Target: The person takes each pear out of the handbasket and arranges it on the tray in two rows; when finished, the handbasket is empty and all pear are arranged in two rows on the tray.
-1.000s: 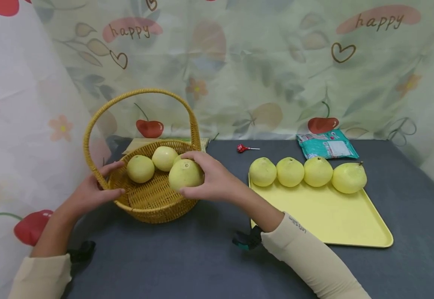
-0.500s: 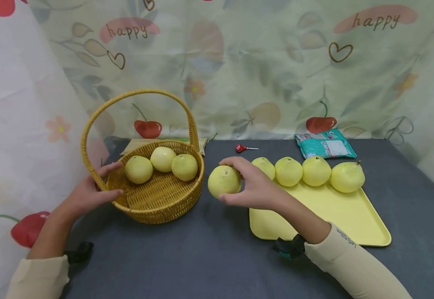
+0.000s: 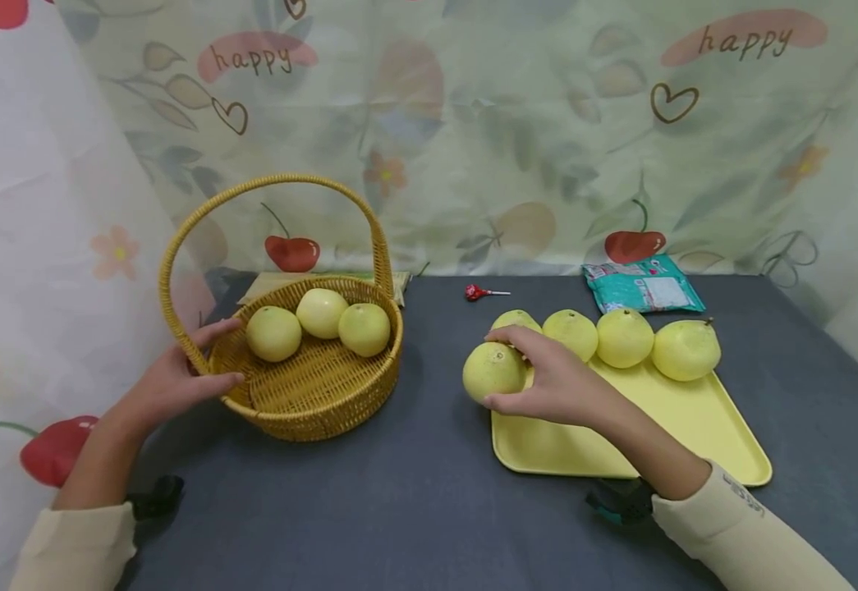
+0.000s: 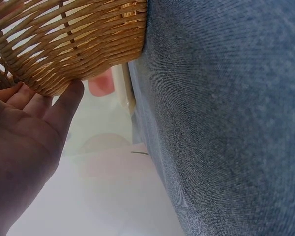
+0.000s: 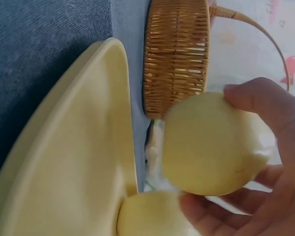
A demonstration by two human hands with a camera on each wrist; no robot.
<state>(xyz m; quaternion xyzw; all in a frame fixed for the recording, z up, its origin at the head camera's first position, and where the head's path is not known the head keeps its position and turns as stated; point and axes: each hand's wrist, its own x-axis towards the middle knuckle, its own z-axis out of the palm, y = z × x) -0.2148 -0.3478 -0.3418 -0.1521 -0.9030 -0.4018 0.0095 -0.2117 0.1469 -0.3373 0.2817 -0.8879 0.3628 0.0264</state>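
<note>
My right hand (image 3: pixel 554 377) holds a round, pale yellow-green fruit (image 3: pixel 493 372) between thumb and fingers, over the left edge of the yellow tray (image 3: pixel 695 427). In the right wrist view the fruit (image 5: pixel 211 147) hangs above the tray's corner. Several similar fruits line the tray's back edge, among them a pear-shaped one (image 3: pixel 687 350) with a stem. My left hand (image 3: pixel 177 377) grips the left rim of the wicker basket (image 3: pixel 318 419), thumb and fingers at its edge. Three more fruits sit inside it, one of them on the right (image 3: pixel 364 330).
The basket's tall arched handle (image 3: pixel 288 179) stands upright. Behind the tray lies a teal packet (image 3: pixel 646 285), and a red lollipop (image 3: pixel 477 293) is left of that. A flat beige package (image 3: pixel 269 284) is partly hidden behind the basket. A printed curtain (image 3: pixel 443 164) closes the back.
My right hand has carried the fruit out of the basket and rightward to the tray's left edge. The left hand has stayed on the basket rim.
</note>
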